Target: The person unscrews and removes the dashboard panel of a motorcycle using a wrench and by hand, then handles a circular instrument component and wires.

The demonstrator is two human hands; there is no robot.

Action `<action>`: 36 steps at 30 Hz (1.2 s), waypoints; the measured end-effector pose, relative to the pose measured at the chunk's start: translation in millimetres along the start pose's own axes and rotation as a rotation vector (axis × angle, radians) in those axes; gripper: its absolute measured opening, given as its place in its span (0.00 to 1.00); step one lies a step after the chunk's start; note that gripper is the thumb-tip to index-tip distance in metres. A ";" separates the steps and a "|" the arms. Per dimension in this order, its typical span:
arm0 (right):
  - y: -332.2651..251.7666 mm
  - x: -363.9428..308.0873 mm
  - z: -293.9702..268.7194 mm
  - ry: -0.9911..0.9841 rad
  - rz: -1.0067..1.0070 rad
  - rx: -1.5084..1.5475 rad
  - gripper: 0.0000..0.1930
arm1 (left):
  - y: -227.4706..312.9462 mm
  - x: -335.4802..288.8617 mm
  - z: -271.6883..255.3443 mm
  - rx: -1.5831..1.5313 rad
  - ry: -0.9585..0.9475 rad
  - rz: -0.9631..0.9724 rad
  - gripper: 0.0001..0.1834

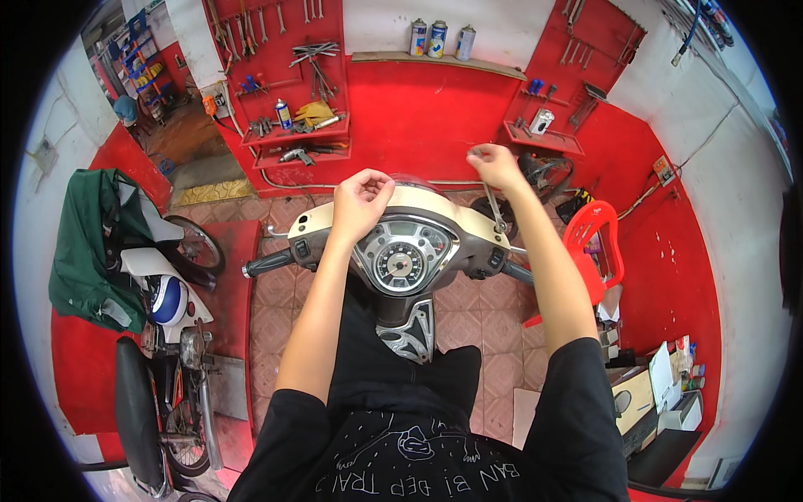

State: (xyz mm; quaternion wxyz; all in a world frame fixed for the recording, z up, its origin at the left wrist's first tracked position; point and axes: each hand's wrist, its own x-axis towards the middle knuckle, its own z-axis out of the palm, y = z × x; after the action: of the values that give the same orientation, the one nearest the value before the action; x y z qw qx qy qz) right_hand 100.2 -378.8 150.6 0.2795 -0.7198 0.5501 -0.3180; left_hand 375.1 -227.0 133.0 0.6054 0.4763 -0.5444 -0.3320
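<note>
The cream handlebar cover [422,201] of a scooter is in front of me, with a round speedometer [400,266] in its dash. Over the left part of the cover is my left hand [365,201], fingers curled and thumb pressed to them; whatever they hold is hidden. My right hand [498,167] is raised beyond the cover's right side, its fingertips pinched around something small and dark that I cannot make out. Just below that hand, a metal wrench [493,205] reaches down to the right mirror mount [500,227].
Left and right handlebar grips [269,263] stick out at the sides. A red plastic chair [595,251] stands at right. Tool shelves [301,130] hang on the red wall, with spray cans [437,39] on a ledge. Parked motorbikes [171,376] are at left.
</note>
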 end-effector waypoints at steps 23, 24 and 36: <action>-69.2 -235.4 -40.2 -0.312 -0.079 0.128 0.14 | 5.9 -1.5 7.0 0.021 0.041 0.090 0.04; -70.3 -223.7 -32.8 -0.347 -0.082 0.125 0.14 | 6.2 -2.1 7.6 0.016 0.024 0.075 0.04; -37.9 -7.3 -6.1 -0.168 0.032 -0.063 0.21 | 2.1 -2.6 0.2 -0.006 0.014 0.025 0.03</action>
State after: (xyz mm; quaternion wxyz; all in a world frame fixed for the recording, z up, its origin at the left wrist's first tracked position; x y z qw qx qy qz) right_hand 117.3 -363.0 181.9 0.3069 -0.7437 0.5457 -0.2345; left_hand 374.2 -223.9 134.0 0.6148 0.4701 -0.5449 -0.3228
